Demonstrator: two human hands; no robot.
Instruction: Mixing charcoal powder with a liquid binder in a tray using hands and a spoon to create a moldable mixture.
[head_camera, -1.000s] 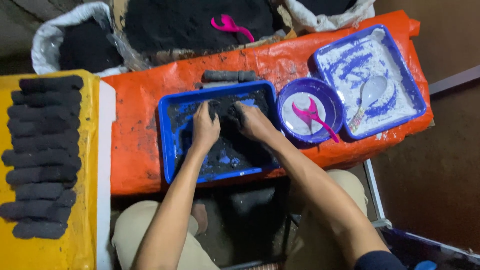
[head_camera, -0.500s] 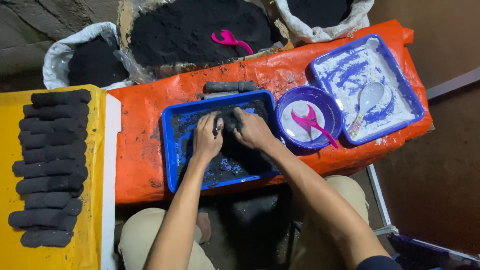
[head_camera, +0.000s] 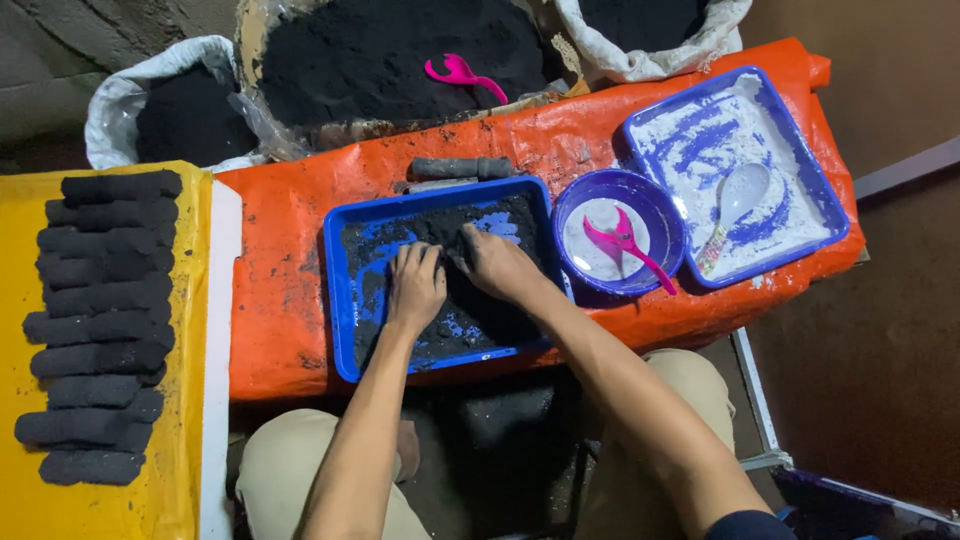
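Both hands have slid toward the blue tray's near edge; I see the left hand and right hand clenched into the black mix.

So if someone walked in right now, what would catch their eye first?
Probably both hands, the left hand and right hand, pressed into black powder in the blue tray at the centre of the orange sheet. Next, the stack of dark pressed logs on the yellow surface at far left, and the pink scoop in the purple bowl just right of the tray.
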